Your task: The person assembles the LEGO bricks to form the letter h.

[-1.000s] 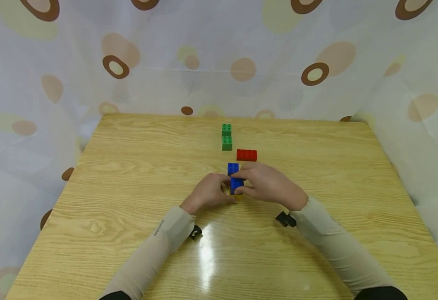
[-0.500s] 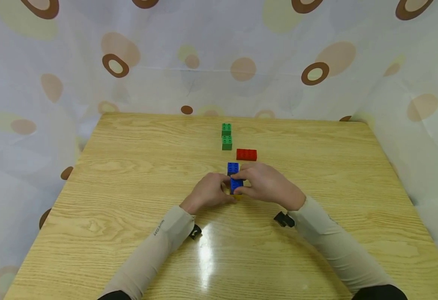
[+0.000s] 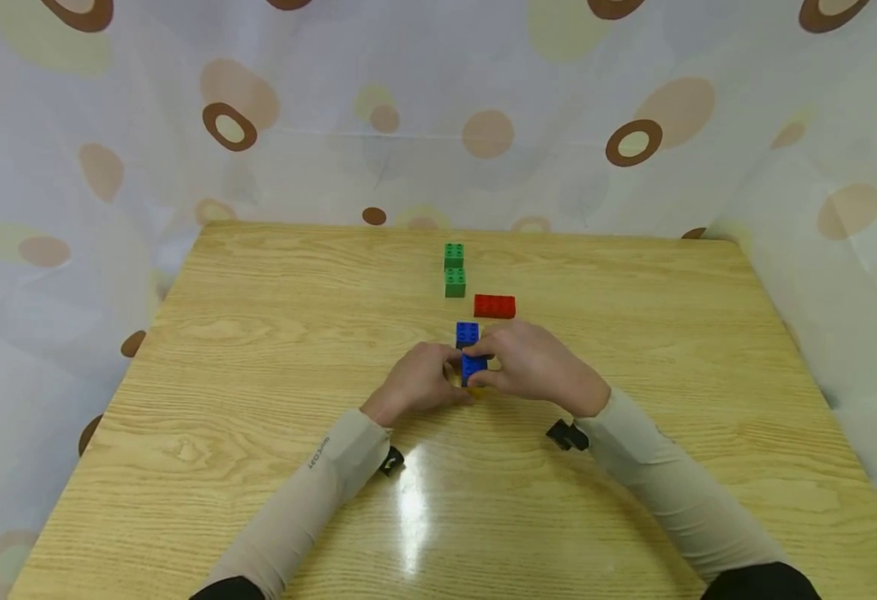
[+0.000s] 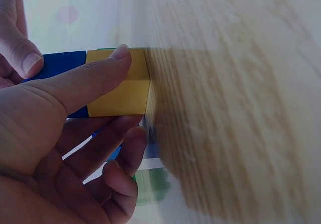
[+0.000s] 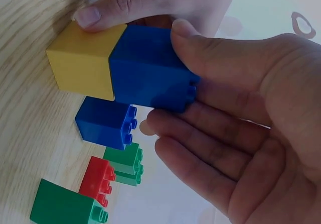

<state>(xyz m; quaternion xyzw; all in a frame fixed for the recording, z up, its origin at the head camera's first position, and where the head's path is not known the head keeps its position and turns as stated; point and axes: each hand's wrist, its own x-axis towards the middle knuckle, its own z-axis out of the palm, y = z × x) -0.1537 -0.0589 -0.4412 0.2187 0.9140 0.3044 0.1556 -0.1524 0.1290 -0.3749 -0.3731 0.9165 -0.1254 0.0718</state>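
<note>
A blue toy building brick [image 5: 145,71] sits stacked on a yellow brick [image 5: 80,66], their faces meeting flush in the right wrist view. My left hand [image 3: 419,379] holds the yellow brick low at the table, its thumb [image 4: 95,78] lying across one side. From the right, my right hand [image 3: 539,367] pinches the blue brick near its studded top between thumb and fingers. In the head view the hands hide most of the yellow brick. Just behind the stack stands a second blue brick [image 3: 467,332], studs up.
Farther back on the wooden table [image 3: 258,292] lie a red brick [image 3: 494,306] and two green bricks [image 3: 454,282], one behind the other. Another green brick [image 5: 62,204] shows in the right wrist view. A patterned cloth [image 3: 423,158] hangs behind the table.
Both hands keep their holds on the stacked bricks. My right wrist has shifted slightly left, and the head view has tilted a little.
</note>
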